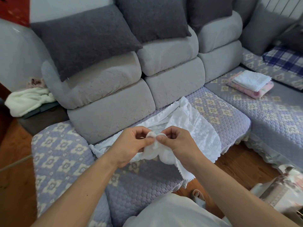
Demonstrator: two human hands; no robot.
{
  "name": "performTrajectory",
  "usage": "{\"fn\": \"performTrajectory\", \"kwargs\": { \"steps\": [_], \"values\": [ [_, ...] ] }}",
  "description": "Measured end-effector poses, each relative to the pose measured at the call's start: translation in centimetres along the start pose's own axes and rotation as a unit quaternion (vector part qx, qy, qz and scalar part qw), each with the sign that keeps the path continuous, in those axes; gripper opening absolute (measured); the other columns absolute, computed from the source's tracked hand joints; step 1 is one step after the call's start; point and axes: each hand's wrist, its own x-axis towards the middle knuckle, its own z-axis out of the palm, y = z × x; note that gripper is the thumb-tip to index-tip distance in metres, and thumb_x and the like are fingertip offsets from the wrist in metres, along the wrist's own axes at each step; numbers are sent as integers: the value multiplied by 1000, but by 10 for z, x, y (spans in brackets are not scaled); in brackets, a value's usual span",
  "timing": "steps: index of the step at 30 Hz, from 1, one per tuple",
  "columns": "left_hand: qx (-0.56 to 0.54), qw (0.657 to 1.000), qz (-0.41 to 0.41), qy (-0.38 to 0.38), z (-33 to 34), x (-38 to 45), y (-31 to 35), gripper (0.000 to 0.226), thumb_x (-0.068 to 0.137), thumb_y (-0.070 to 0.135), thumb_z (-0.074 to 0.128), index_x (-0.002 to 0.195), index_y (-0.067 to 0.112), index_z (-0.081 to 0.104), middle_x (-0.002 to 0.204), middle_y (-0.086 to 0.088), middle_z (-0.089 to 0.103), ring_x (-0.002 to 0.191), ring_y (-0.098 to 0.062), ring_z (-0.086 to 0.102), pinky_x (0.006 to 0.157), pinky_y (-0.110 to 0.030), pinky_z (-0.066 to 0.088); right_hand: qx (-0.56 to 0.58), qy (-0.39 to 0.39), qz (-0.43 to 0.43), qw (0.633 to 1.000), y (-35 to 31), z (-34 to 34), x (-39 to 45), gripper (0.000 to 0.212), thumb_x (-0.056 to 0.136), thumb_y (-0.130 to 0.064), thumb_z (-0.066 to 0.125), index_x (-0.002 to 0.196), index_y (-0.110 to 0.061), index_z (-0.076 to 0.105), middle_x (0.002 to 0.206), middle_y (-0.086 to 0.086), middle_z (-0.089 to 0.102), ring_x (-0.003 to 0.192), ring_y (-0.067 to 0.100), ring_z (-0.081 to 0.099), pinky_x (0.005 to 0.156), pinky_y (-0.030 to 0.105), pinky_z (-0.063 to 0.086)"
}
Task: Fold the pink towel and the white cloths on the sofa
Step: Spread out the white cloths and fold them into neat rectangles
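Observation:
A white lace cloth (195, 128) with a scalloped edge lies spread and rumpled on the sofa seat (229, 112). My left hand (131, 145) and my right hand (178, 145) meet above the seat's front. Each pinches a bunched bit of that cloth's edge between thumb and fingers, and the cloth hangs in folds beneath them. Far right on the sofa, a folded pink towel (255, 91) lies flat with a folded white cloth (250, 81) stacked on top.
Dark grey cushions (85, 38) lean on the sofa back. A pale green blanket (27, 100) lies on a dark box at the left. A blue plaid cloth (283, 58) is far right. The wooden floor (237, 167) shows below, with a slipper (198, 195) and papers (282, 192).

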Motion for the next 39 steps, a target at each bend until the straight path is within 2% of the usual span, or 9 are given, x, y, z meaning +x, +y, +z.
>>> {"fn": "performTrajectory", "kwargs": {
  "steps": [3,9,12,16,20,26,30,35,39],
  "values": [
    [8,1000,7,1,0,3,-5,18,86,-3,73,84,14,69,84,-7,68,82,-19,64,82,-43,55,1,-6,3,1000,0,1,1,13,84,-18,82,83,-11,71,77,5,66,73,18,62,67,33,51],
    [42,999,24,-1,2,3,-8,21,77,4,84,84,17,69,85,-11,61,80,-22,55,78,-39,49,-9,-15,10,1000,0,4,1,14,84,-18,81,87,-8,72,75,3,65,69,13,60,67,30,50],
    [32,999,22,3,0,4,-9,13,82,13,81,78,16,69,82,-13,62,79,-24,54,77,-44,46,-5,-13,7,1000,-1,1,3,15,85,-17,81,89,-6,71,74,1,64,66,10,60,63,24,49],
    [28,1000,2,-11,-6,3,-3,16,91,19,70,87,3,72,96,-26,71,88,-31,66,94,-54,52,-5,-20,4,1000,0,0,4,17,86,-15,79,92,-2,70,72,-1,65,64,7,60,61,20,49],
    [37,999,12,-16,-4,2,0,25,102,16,56,94,1,73,99,-21,73,95,-29,71,93,-42,57,-12,-12,-5,1000,-2,0,5,17,87,-14,79,89,-1,69,65,-7,62,58,2,56,56,16,45],
    [105,992,75,0,-3,4,-2,31,75,40,83,84,15,66,86,-23,63,78,-22,58,74,-43,50,-51,-21,-23,998,-5,-4,5,22,83,-18,83,81,-5,66,63,-7,57,54,2,49,52,14,39],
    [96,993,73,-11,-6,6,3,17,79,32,80,78,18,71,80,-8,69,76,-18,60,73,-37,50,-55,-39,-23,997,-6,-7,5,25,82,-19,84,77,-8,62,63,-6,54,56,6,46,54,19,37],
    [143,987,66,-28,-4,5,6,16,83,37,73,86,22,78,90,-12,75,85,-20,67,85,-48,55,-65,-27,-35,997,-3,-8,3,25,82,-21,84,82,-5,64,63,-9,54,58,6,46,55,19,38],
    [112,990,74,40,-1,8,1,15,86,17,78,74,19,69,77,-13,67,73,-21,57,72,-44,49,-82,-10,-35,996,-3,-11,2,7,86,-16,80,88,-11,75,65,-12,62,56,-1,54,56,12,42]
  ]
}}
